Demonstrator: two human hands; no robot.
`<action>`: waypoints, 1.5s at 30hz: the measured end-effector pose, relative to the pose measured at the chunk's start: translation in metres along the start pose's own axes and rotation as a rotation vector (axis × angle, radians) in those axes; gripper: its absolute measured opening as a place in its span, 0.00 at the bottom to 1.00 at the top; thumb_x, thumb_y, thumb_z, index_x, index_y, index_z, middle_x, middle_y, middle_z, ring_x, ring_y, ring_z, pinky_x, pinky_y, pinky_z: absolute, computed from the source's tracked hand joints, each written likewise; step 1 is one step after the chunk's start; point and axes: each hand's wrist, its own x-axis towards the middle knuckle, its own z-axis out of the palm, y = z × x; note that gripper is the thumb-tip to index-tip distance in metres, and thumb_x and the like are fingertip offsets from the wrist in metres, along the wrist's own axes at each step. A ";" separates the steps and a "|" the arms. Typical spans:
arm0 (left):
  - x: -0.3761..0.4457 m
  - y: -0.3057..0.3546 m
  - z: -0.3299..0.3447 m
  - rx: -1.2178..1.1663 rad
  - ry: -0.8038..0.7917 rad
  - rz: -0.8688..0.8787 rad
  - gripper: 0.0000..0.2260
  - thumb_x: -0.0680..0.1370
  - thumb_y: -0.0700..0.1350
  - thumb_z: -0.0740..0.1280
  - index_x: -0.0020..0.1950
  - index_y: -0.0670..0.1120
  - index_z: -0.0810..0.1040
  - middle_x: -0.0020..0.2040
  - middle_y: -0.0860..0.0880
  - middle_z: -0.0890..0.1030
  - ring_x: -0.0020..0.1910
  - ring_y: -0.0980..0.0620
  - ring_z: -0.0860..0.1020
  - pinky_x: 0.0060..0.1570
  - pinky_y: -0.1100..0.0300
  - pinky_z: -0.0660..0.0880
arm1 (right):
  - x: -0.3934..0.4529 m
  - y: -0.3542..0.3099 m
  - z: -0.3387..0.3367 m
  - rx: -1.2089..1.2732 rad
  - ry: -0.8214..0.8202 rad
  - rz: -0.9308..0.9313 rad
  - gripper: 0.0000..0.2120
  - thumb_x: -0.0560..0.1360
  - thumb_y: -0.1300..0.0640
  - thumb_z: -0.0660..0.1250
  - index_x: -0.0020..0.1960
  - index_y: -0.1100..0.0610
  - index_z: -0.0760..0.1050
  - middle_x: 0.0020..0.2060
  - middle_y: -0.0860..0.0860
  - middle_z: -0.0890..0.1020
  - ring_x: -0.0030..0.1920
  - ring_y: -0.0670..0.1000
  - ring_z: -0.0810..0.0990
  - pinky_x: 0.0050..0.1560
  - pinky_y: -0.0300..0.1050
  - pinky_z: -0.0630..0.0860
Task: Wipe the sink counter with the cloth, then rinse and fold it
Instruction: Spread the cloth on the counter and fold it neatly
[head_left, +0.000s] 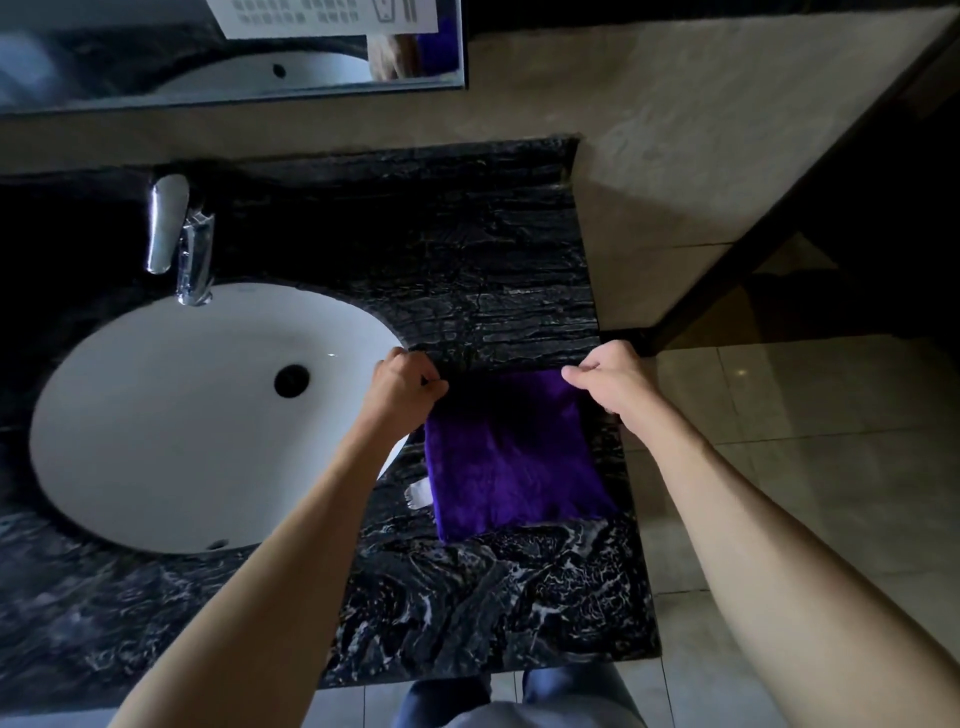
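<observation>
Purple and fluffy, the square folded cloth (514, 457) lies flat on the black marble counter with white veins (467, 249), a little right of the middle of the frame and just beside the round white sink basin (171, 415). We see our left hand (408, 387) at the far left corner of the cloth, with the fingers curled and pinching its edge; this hand is partly over the rim of the basin. Our right hand (610, 382) pinches the far right corner in the same way, thumb and fingers closed on the fabric. Both forearms come up from the bottom of the frame. A small white label (418, 493) comes out from the left side of the cloth. At the upper left of the frame a chrome tap (182, 239) stands behind the basin, and above it hangs a mirror (156, 78). On the right of the frame there is a beige tiled floor (805, 441).
</observation>
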 end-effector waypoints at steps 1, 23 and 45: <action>0.004 0.001 0.001 0.003 0.019 -0.006 0.04 0.75 0.42 0.73 0.47 0.42 0.84 0.52 0.39 0.78 0.55 0.37 0.76 0.55 0.50 0.72 | 0.001 -0.001 -0.001 0.019 0.032 -0.025 0.18 0.75 0.53 0.73 0.37 0.67 0.75 0.29 0.53 0.73 0.31 0.53 0.72 0.36 0.45 0.66; -0.081 0.026 0.081 0.363 0.147 0.154 0.30 0.83 0.59 0.48 0.83 0.45 0.53 0.83 0.44 0.52 0.82 0.47 0.49 0.79 0.47 0.49 | -0.054 0.046 0.071 -0.662 0.314 -0.570 0.32 0.83 0.41 0.49 0.82 0.56 0.54 0.81 0.53 0.57 0.81 0.53 0.56 0.78 0.61 0.56; -0.062 0.030 0.083 0.324 0.144 0.212 0.26 0.85 0.54 0.45 0.83 0.48 0.52 0.83 0.46 0.49 0.82 0.48 0.46 0.79 0.47 0.50 | -0.056 0.035 0.083 -0.710 0.301 -0.598 0.29 0.85 0.44 0.44 0.82 0.57 0.54 0.81 0.59 0.55 0.81 0.58 0.54 0.78 0.60 0.60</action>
